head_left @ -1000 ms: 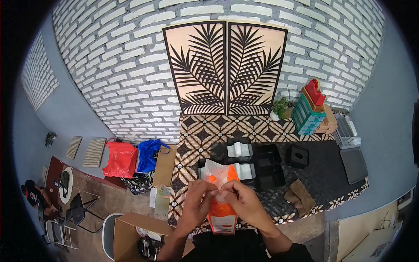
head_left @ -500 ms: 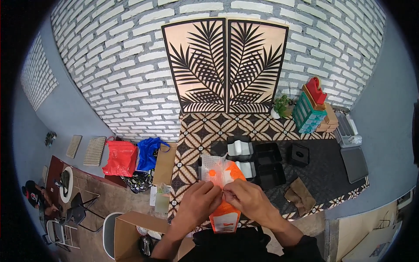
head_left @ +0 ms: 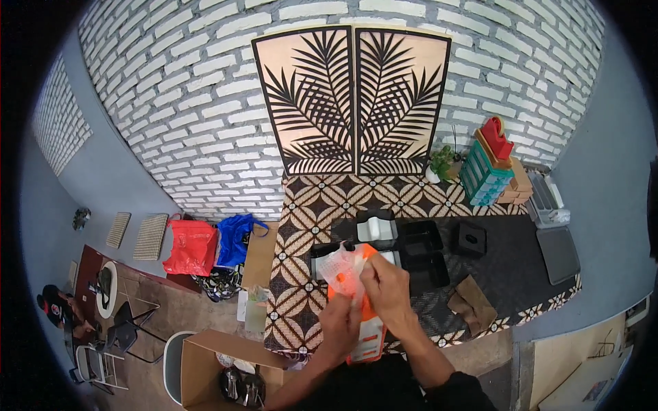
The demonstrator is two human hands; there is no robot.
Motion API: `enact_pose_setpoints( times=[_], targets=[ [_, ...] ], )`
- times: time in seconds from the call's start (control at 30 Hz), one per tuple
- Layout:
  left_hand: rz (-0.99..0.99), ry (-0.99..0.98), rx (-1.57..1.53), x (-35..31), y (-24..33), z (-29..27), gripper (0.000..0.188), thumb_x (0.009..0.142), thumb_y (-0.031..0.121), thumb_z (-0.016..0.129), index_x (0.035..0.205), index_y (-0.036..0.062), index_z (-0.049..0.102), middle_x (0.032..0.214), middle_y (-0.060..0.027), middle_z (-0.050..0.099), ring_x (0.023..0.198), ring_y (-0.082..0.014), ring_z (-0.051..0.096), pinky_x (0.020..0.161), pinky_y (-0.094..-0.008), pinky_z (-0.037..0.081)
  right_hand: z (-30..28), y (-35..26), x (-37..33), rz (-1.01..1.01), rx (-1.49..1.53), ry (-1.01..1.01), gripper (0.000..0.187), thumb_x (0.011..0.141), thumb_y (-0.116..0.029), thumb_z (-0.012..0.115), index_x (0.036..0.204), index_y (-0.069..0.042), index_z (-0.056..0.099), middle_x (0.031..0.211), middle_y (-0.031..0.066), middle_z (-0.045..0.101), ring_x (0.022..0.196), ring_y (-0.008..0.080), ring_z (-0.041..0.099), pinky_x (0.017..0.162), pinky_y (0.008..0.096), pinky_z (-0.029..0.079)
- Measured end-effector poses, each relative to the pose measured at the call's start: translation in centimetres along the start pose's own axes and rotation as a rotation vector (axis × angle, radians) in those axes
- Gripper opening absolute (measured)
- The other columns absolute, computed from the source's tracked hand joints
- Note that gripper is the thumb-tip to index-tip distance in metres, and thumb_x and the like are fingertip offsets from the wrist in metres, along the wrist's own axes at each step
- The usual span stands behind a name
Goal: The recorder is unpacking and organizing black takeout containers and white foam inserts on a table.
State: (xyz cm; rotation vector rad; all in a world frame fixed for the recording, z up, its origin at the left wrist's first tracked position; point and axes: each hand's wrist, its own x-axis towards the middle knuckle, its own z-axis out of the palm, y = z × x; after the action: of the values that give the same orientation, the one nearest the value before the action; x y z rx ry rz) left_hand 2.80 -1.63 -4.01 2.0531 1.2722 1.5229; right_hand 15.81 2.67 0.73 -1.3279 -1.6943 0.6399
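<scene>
Both hands are on an orange and white plastic packet (head_left: 369, 335) with a clear, bubbly plastic sheet (head_left: 334, 264) at its upper left. My left hand (head_left: 340, 318) pinches it from below, just under the clear sheet. Higher on the right, my right hand (head_left: 386, 284) grips the packet's upper edge between thumb and fingers. What lies inside the packet cannot be made out. Just beyond stands a black container (head_left: 367, 218) with a white piece (head_left: 377, 230) in it. Beside it are black open trays (head_left: 421, 240).
A black lidded box (head_left: 469, 240) and a brown cloth (head_left: 471, 306) lie to the right. Farther back stands a teal drawer unit (head_left: 485, 177) next to a potted plant (head_left: 440, 164). An open cardboard box (head_left: 199, 366) is at lower left. Another person (head_left: 60, 308) is at far left.
My left hand has moved right and down, and my right hand up along the packet. The packet has tilted, and its clear sheet has shifted slightly right.
</scene>
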Motion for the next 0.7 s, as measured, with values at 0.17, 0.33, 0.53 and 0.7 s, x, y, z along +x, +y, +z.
enact_pose_setpoints(
  times=[0.17, 0.33, 0.53, 0.7],
  targets=[
    [-0.079, 0.145, 0.071, 0.8, -0.9, -2.8, 0.010, 0.081, -0.002, 0.060, 0.081, 0.0012, 0.051, 0.070, -0.0128, 0.050, 0.059, -0.0281, 0.051, 0.053, -0.0377, 0.041, -0.8, -0.6, -1.3, -0.050, 0.265, -0.131, 0.018, 0.096, -0.016, 0.058, 0.095, 0.001, 0.058, 0.075, 0.0146, 0.058, 0.062, 0.0201, 0.053, 0.059, 0.0336, 0.045],
    [0.077, 0.045, 0.033, 2.3, -0.2, -5.9, 0.018, 0.080, 0.012, 0.069, 0.092, 0.0037, 0.059, 0.086, -0.0119, 0.059, 0.090, -0.0301, 0.058, 0.086, -0.0426, 0.043, -2.6, -2.4, -1.3, -0.041, 0.175, -0.417, 0.014, 0.094, -0.012, 0.060, 0.099, 0.000, 0.062, 0.085, 0.0124, 0.063, 0.075, 0.0219, 0.062, 0.066, 0.0329, 0.048],
    [0.140, -0.548, 0.107, 5.9, 2.1, -9.3, 0.031, 0.078, 0.032, 0.067, 0.098, 0.0087, 0.065, 0.095, -0.0055, 0.064, 0.110, -0.0243, 0.057, 0.110, -0.0506, 0.025, -3.1, -2.9, -2.4, -0.270, 0.163, -0.412, 0.013, 0.089, -0.010, 0.065, 0.099, 0.000, 0.063, 0.085, 0.0144, 0.064, 0.078, 0.0291, 0.065, 0.068, 0.0363, 0.051],
    [0.199, -0.629, 0.307, 6.1, 2.9, -10.2, 0.028, 0.074, 0.029, 0.068, 0.093, 0.0085, 0.065, 0.092, -0.0051, 0.063, 0.107, -0.0217, 0.057, 0.110, -0.0513, 0.027, -3.2, -3.4, -3.2, -0.362, -0.002, -0.398, 0.012, 0.088, -0.011, 0.066, 0.096, -0.002, 0.064, 0.083, 0.0144, 0.067, 0.071, 0.0316, 0.068, 0.062, 0.0373, 0.054]
  ],
)
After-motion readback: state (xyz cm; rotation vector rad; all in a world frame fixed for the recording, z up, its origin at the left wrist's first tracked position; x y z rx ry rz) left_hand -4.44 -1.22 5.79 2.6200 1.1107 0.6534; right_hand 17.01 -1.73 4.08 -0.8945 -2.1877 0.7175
